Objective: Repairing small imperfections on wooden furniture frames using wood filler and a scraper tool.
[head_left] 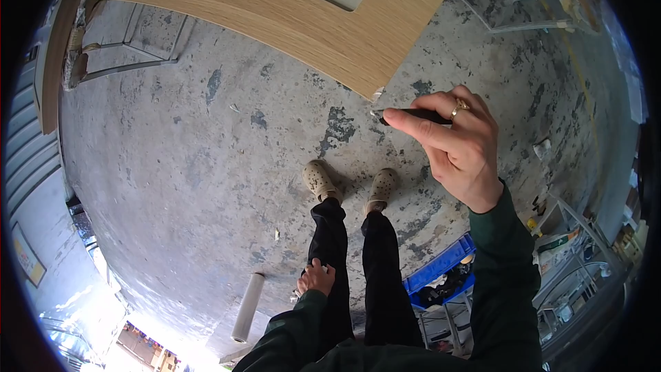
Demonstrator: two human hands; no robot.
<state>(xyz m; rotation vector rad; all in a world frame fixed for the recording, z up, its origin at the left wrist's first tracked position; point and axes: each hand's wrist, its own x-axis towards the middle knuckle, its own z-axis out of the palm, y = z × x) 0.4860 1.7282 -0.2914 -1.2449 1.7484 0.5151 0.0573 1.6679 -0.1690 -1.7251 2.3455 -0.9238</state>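
My right hand (461, 148) is closed around a slim black-handled tool (430, 116), with a ring on one finger. A small pale tip shows at the tool's left end; its kind is not clear. That tip is just below the near corner of a light wood-grain panel (303, 24), apart from it as far as I can see. A small whitish bit (377, 94) sits right at the corner. Low in front of my left leg, my left hand (316, 278) has its fingers curled. Something pale shows beside it, too small to name.
Metal stands (131, 65) are under or beside the panel. A roll of clear film (248, 306) stands at lower left. To the lower right is a blue crate (441, 262) with dark items, near a metal frame (585, 227). Small scraps lie on the worn concrete floor (200, 165).
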